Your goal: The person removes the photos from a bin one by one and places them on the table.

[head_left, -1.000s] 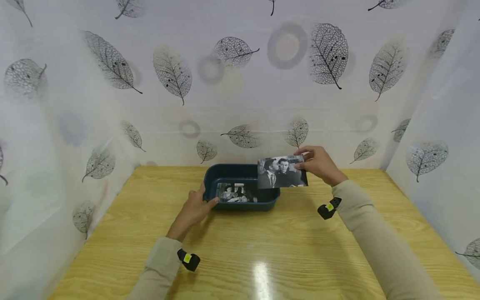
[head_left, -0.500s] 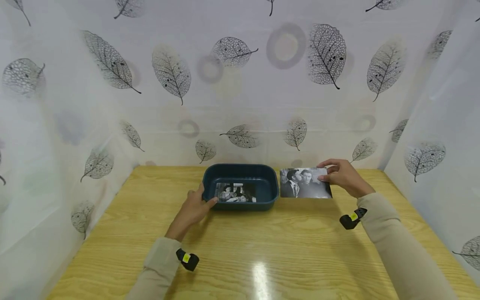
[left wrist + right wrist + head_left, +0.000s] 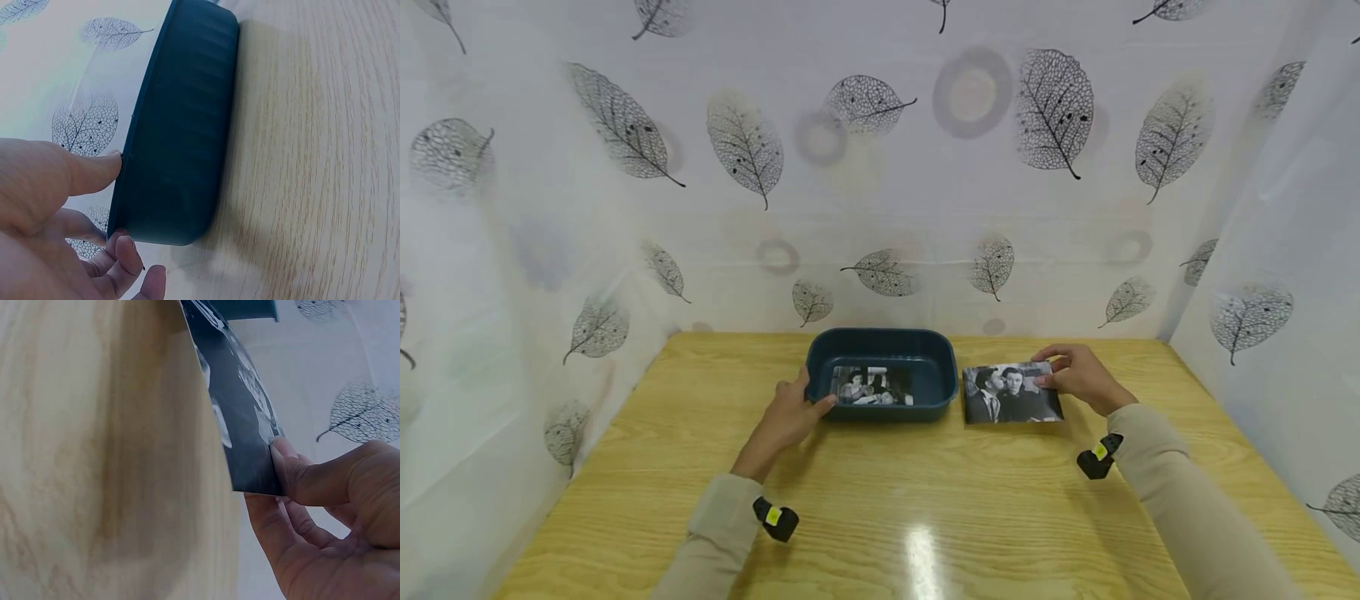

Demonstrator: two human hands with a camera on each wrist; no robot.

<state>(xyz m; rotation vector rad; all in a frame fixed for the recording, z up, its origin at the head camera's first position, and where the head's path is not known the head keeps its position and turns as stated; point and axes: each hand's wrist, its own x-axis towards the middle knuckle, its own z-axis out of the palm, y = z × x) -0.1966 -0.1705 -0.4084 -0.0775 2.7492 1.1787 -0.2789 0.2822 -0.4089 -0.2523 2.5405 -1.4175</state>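
Observation:
A dark teal rectangular plastic basin [image 3: 934, 382] stands near the back of the table, with a black-and-white photo [image 3: 874, 387] lying inside it. My left hand [image 3: 786, 421] holds the basin's left end, thumb at the front rim and fingers round the corner; the left wrist view shows the basin's ribbed side wall [image 3: 181, 125]. Right of the basin, my right hand [image 3: 1084, 380] pinches another black-and-white photo [image 3: 1011, 395] of two people by its right edge. In the right wrist view this photo [image 3: 240, 419] is tilted, its near end raised above the table, between thumb and fingers.
The wood-grain table [image 3: 880, 492] runs beneath both arms. A pale leaf-printed curtain [image 3: 880, 192] hangs behind it and along both sides. Each wrist carries a small black camera, the left camera [image 3: 777, 520] and the right camera [image 3: 1099, 457].
My right hand has carried its photo from over the basin's right end out to the right, then lowered it toward the table. My left hand and the basin have stayed in place.

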